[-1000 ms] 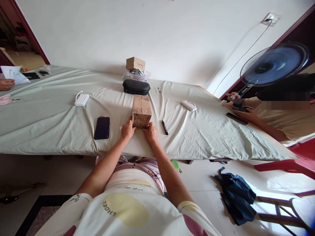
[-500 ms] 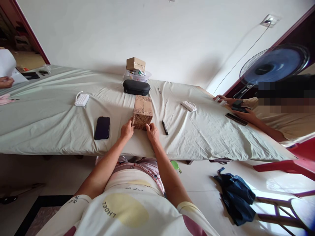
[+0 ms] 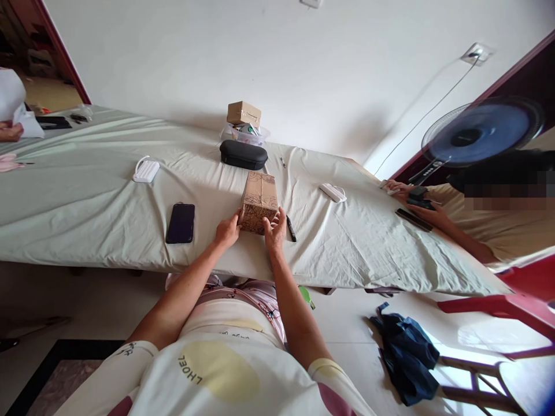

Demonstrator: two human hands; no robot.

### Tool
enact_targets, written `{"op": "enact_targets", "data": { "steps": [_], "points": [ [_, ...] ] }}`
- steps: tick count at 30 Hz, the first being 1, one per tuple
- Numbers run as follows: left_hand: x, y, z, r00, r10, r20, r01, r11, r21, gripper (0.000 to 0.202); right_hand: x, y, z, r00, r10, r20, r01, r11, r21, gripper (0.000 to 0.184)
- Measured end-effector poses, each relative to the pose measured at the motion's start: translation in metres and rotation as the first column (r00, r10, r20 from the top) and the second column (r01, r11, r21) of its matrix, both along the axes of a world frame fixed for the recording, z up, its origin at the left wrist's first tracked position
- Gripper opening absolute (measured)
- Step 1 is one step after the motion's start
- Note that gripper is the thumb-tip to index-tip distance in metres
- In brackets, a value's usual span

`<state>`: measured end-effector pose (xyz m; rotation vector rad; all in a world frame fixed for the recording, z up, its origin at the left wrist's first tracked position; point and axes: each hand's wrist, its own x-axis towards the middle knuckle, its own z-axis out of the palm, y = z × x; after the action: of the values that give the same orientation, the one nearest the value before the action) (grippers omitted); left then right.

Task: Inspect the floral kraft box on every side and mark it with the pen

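Note:
A brown cardboard box [image 3: 259, 199] with dark line drawings and a taped seam sits between my hands near the middle of the table. My left hand [image 3: 228, 231] grips its left side at the near corner. On the other side, my right hand [image 3: 276, 229] has its thumb on the front face and its fingers along the right side. Just right of that hand lies a black marker [image 3: 291, 229]. A dark phone [image 3: 180, 223] rests flat to the left of my left hand.
Behind the box lie a black zip case [image 3: 243, 155] and a clear bin [image 3: 243, 136] carrying a smaller carton [image 3: 244, 113]. White power strips [image 3: 146, 170] flank the middle. At the right, a person's hands [image 3: 422, 211] hold a dark device; a fan [image 3: 481, 130] stands behind.
The box has shifted slightly right and turned a little. My right hand has moved up its right side, with the fingers now spread along it.

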<state>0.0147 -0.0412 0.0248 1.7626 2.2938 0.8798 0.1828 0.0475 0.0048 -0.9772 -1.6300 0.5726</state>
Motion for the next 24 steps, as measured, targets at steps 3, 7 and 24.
{"op": "enact_targets", "data": {
  "steps": [3,7,24],
  "points": [
    [0.001,0.002,-0.007,1.0,-0.026,0.006,0.025,0.998,0.049,0.064,0.0,0.0,0.011,1.0,-0.018,-0.006,0.018,0.995,0.099,0.076],
    [-0.002,0.004,-0.017,0.995,-0.073,0.064,0.063,0.987,0.147,0.058,-0.006,-0.001,0.028,1.0,0.018,0.019,-0.02,0.991,0.133,0.064],
    [-0.004,0.004,-0.019,0.996,0.019,0.093,-0.055,0.912,0.407,0.023,-0.01,-0.012,0.021,0.997,0.061,-0.054,-0.058,0.996,0.067,0.053]
  ]
}}
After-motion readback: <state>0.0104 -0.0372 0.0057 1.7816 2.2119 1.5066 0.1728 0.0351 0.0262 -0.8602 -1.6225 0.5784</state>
